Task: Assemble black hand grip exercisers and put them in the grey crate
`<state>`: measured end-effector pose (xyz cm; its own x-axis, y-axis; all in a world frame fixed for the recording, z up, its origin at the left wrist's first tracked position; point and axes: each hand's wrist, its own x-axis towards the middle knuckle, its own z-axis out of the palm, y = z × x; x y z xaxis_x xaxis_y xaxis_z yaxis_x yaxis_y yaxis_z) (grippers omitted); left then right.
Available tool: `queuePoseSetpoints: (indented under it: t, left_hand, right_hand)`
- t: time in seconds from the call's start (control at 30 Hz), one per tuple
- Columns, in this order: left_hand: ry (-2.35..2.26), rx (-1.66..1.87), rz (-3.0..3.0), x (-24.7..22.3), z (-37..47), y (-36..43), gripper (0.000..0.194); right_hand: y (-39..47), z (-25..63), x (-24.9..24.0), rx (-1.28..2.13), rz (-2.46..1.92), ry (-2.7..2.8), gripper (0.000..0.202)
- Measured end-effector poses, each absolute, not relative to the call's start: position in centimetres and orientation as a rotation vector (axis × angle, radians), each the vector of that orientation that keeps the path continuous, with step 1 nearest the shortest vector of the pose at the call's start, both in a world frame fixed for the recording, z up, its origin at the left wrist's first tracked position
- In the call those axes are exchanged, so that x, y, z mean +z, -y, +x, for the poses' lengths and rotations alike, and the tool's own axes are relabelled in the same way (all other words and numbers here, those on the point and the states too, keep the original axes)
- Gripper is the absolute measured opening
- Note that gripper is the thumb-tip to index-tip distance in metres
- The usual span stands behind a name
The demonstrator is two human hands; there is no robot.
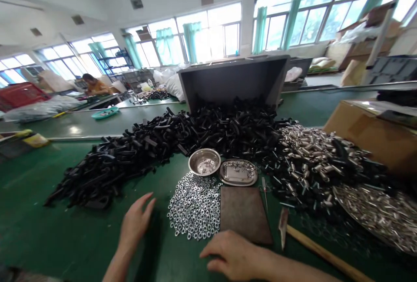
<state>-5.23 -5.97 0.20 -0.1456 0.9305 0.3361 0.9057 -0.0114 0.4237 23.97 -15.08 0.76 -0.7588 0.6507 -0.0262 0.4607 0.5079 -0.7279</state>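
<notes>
The single head view looks forward and down across the bench (74, 234). Left hand (135, 220) and right hand (234, 253) show close, low down; windows (211, 34) stand far off, above.

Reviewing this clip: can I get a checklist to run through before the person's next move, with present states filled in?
1. Left hand free: ok, nothing visible in it; it is left of the ring heap.
2. Right hand free: ok, no part visible in its grasp.
3. Right hand off the dark plate: cannot tell; it overlaps the near edge in view.
4. Metal rings gathered in a container: not ok, many lie loose on the table.
5. Steel bowl upright: ok, small parts inside.
6. Hammer set down: ok, right of the plate.
</notes>
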Motion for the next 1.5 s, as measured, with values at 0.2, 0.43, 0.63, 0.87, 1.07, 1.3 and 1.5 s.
queuePoseSetpoints:
  t: [0.2,0.43,0.63,0.87,1.07,1.3,1.5]
  left_hand:
    - [-1.695,0.583,2.342,2.9,14.3,-6.6,0.031]
    - [-1.9,0.258,2.138,2.1,23.1,-13.4,0.042]
    - [-1.817,0.261,2.07,5.9,21.9,-14.1,0.026]
    - [-1.573,0.591,1.779,8.6,14.4,-8.3,0.04]
    - [-1.065,0.923,0.872,4.4,7.0,1.8,0.041]
    - [-1.162,1.107,0.49,-0.8,4.9,8.6,0.026]
    - [-1.665,0.978,1.233,-1.7,4.0,8.8,0.028]
  right_hand:
    - [14.1,33.6,2.9,0.999,-1.316,2.253,0.029]
    - [12.0,43.1,1.8,0.69,-1.661,1.971,0.026]
    - [8.2,44.4,1.2,0.251,-1.908,1.994,0.023]
    - [5.8,44.2,2.3,0.075,-2.056,2.078,0.02]
    - [8.7,46.4,2.8,0.03,-2.311,2.004,0.017]
    - [10.9,42.8,1.6,-0.092,-2.421,2.136,0.016]
    - [11.6,41.6,1.2,-0.21,-2.397,2.257,0.032]
